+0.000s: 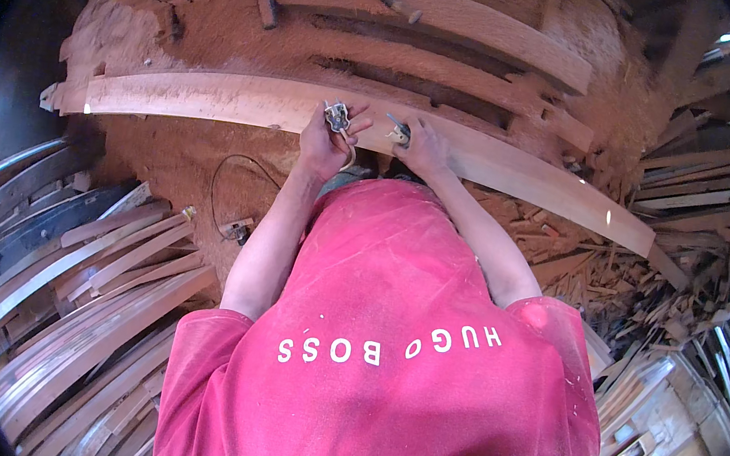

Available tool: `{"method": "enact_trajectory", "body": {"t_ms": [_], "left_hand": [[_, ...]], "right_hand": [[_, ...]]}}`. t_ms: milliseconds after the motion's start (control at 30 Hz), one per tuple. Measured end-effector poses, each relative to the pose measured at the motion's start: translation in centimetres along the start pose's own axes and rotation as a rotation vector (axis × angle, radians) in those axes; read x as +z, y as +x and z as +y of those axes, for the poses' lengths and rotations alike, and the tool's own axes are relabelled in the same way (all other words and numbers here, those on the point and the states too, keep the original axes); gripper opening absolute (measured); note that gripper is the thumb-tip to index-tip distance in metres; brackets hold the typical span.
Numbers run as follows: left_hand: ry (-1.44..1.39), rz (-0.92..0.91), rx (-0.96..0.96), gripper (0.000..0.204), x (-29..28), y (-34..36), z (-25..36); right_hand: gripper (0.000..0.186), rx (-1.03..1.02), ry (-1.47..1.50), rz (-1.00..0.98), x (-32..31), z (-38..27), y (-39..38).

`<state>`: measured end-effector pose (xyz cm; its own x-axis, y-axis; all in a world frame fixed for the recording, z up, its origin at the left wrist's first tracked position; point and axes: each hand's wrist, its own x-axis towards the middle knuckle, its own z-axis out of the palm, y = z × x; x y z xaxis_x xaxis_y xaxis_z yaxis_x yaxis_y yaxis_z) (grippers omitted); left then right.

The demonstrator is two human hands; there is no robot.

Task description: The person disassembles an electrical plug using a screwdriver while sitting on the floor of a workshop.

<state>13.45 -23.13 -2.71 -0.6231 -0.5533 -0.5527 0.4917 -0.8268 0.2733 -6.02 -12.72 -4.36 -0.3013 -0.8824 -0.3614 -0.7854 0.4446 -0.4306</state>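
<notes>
My left hand (324, 148) holds a small metal-and-dark fitting (336, 116) with pale bits round it, its middle and ring fingers partly curled; a pale curved cord (347, 159) hangs below it. Just to the right, my right hand (422, 154) grips a small cream-coloured part (398, 135) with a grey-blue piece sticking up from it; exactly what it is I cannot make out. Both hands are over the near edge of a long pale plank (209, 100), which crosses the view in front of me.
Sawdust-covered boards (492, 37) and loose offcuts lie beyond the plank. Stacked planks (92, 288) fill the lower left; scrap wood (558, 257) is heaped at the right. A dark cable (219, 181) loops on the floor to the left. My red shirt covers the lower middle.
</notes>
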Motion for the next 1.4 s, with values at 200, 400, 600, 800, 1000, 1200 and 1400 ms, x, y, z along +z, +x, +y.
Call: {"method": "enact_trajectory", "body": {"t_ms": [200,400,600,800,1000,1200,1400], "left_hand": [[-0.073,-0.080,0.019,0.055,2.1,-2.1,1.3],[-0.128,-0.226,0.047,0.055,3.9,-3.7,2.1],[-0.098,-0.256,0.086,0.054,6.4,-5.1,3.1],[-0.044,-0.290,0.234,0.050,8.7,-6.5,3.9],[-0.020,-0.214,0.405,0.045,12.8,-8.3,3.8],[0.064,-0.248,0.547,0.044,13.9,-8.7,3.7],[0.258,-0.251,0.721,0.041,14.6,-9.1,3.5]], "right_hand": [[0.048,-0.022,-0.016,0.039,0.3,0.3,0.1],[0.053,-0.109,0.021,0.122,-0.2,0.6,-0.6],[0.050,-0.107,0.166,0.224,-1.8,0.7,-2.2],[0.037,-0.181,0.474,0.178,-10.2,-7.9,-4.7],[0.025,-0.536,0.623,0.316,-14.2,-15.6,-4.5],[0.022,-0.543,0.635,0.404,-14.9,-17.0,-4.4],[0.021,-0.535,0.679,0.411,-15.3,-17.7,-5.0]]}}
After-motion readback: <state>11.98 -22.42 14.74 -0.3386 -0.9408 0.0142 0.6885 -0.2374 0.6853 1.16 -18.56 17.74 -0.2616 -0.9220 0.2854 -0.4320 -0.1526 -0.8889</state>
